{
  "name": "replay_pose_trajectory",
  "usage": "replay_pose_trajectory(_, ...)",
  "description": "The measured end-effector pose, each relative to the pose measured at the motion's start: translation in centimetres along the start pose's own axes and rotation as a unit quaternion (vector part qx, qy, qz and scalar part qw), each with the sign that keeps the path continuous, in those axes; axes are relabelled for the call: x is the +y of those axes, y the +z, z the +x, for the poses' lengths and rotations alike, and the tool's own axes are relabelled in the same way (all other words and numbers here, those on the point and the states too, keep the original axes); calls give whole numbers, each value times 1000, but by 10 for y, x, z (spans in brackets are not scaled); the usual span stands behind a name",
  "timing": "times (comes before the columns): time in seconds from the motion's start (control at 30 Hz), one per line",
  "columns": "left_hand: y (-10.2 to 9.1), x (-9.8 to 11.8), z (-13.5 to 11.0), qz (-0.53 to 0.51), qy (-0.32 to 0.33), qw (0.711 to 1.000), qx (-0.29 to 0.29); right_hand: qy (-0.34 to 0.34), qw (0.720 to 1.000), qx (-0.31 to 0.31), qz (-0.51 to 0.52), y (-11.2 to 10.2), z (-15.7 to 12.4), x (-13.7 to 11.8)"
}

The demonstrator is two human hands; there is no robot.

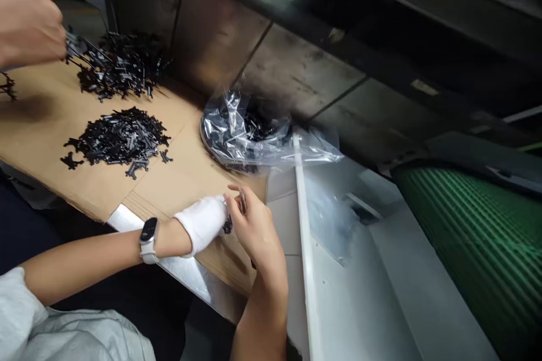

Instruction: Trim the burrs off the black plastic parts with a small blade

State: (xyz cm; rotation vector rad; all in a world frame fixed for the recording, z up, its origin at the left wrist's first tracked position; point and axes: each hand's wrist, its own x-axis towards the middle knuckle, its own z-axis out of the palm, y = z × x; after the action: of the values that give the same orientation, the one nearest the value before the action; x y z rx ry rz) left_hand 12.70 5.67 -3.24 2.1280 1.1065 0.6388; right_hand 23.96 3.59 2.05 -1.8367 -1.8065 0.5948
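My left hand [204, 224] wears a white glove and has a watch at the wrist. It is closed by a small black plastic part [227, 225], its fingertips mostly hidden behind my other hand. My bare right hand [257, 228] meets it over the near edge of the cardboard. Between thumb and forefinger it grips a slim, grey, metal-looking tool [243, 201], whose kind I cannot make out. Left of my hands lies a heap of small black plastic parts [122, 138].
Cardboard [169, 186] covers the table. A clear plastic bag [237, 135] with black parts stands behind my hands. Another person's hand [29, 17] is at the upper left, near a second black pile [127, 62]. To the right are a white-edged chute [359, 299] and a green ribbed belt [470, 242].
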Motion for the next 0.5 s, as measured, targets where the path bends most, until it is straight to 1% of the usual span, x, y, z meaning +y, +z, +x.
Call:
replay_pose_trajectory(0.07,-4,3,-5,14,1,1000,6,-12,1000,11,1,-1,1,3)
replay_pose_trajectory(0.1,-9,2,-11,24,-1,1000,11,-20,1000,17,3,-3,2,5)
replay_pose_trajectory(0.2,-31,-9,-43,74,-35,996,38,-51,998,27,22,-5,3,9)
replay_pose_trajectory(0.27,-50,-25,-67,121,-92,986,76,-68,996,32,49,-3,3,11)
replay_pose_trajectory(0.33,-70,-43,-85,173,-174,961,131,-77,993,39,81,1,3,10)
replay_pose_trajectory(0.4,-87,-58,-93,216,-249,928,177,-79,990,43,107,7,3,8)
replay_pose_trajectory(0.43,-93,-64,-94,228,-275,915,189,-78,989,42,115,9,3,6)
replay_pose_trajectory(0.5,-99,-73,-91,232,-303,903,196,-75,989,34,121,11,2,3)
